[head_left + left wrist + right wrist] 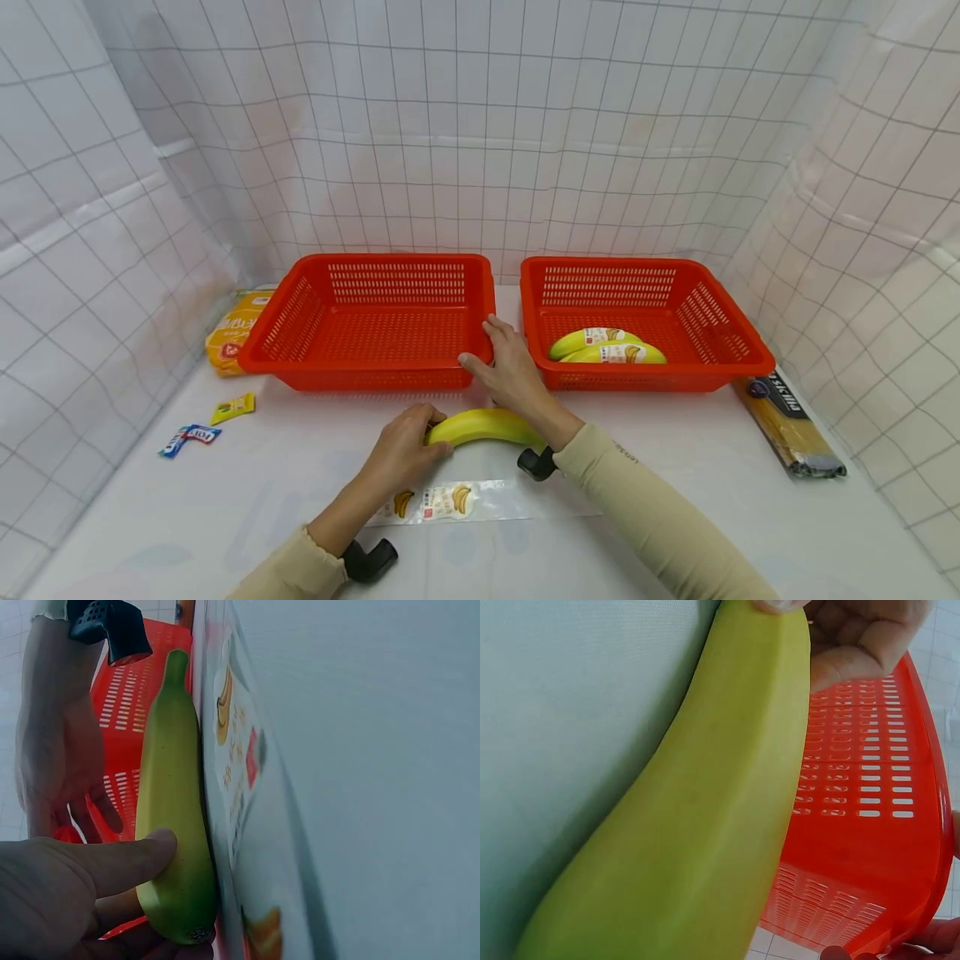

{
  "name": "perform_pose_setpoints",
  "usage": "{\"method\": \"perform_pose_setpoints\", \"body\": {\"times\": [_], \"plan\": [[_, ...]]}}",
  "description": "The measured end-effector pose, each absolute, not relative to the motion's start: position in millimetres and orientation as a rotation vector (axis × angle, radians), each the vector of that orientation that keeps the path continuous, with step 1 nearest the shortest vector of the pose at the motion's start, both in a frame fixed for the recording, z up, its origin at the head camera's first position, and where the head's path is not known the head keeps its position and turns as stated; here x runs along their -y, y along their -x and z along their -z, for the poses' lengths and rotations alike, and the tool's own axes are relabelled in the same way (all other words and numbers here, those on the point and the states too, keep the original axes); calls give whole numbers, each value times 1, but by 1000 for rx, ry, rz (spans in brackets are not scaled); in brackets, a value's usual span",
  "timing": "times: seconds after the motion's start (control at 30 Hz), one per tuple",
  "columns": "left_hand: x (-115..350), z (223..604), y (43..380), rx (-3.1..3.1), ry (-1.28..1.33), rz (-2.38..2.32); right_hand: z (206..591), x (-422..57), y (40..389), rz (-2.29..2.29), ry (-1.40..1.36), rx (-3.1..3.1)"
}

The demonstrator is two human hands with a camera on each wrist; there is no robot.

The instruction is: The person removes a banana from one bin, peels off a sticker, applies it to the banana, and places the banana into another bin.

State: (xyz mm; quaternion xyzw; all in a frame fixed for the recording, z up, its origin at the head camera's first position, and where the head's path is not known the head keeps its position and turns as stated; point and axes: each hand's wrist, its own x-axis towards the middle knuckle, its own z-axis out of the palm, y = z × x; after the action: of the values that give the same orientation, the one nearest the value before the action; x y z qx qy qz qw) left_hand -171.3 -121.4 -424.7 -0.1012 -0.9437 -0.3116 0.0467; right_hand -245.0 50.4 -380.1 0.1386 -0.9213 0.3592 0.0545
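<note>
A yellow-green banana (487,425) lies on the white table in front of two red baskets. My left hand (405,446) grips its left end, the thumb across the peel in the left wrist view. At the front right corner of the left red basket (367,375), my right hand (513,375) holds the rim, thumb at the front and fingers along the side. Its forearm passes over the banana's right end. Banana-print stickers (450,500) on a clear strip lie nearer to me, partly hidden by the left forearm.
The right red basket (645,379) contains two labelled bananas (615,352). An orange package (228,337) and small wrapped sweets (234,408) lie at the left. A clear-and-black pack of noodle-like sticks (791,429) lies at the right. Gridded white curtains surround the table.
</note>
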Motion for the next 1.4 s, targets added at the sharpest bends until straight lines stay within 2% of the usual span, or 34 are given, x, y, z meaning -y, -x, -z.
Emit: {"method": "perform_pose_setpoints", "body": {"times": [0.27,0.57,0.8,1.1,1.4], "plan": [[106,428,174,2886,371,987,384,-50,244,-1079,-411,2803],[110,423,170,2903,345,988,383,-59,237,-1104,-475,2801],[133,409,152,2858,355,918,384,-71,206,-1101,-610,2720],[158,408,122,2894,405,758,405,-75,160,-942,-839,2638],[162,421,107,2885,465,755,418,-68,146,-755,-1043,2949]]}}
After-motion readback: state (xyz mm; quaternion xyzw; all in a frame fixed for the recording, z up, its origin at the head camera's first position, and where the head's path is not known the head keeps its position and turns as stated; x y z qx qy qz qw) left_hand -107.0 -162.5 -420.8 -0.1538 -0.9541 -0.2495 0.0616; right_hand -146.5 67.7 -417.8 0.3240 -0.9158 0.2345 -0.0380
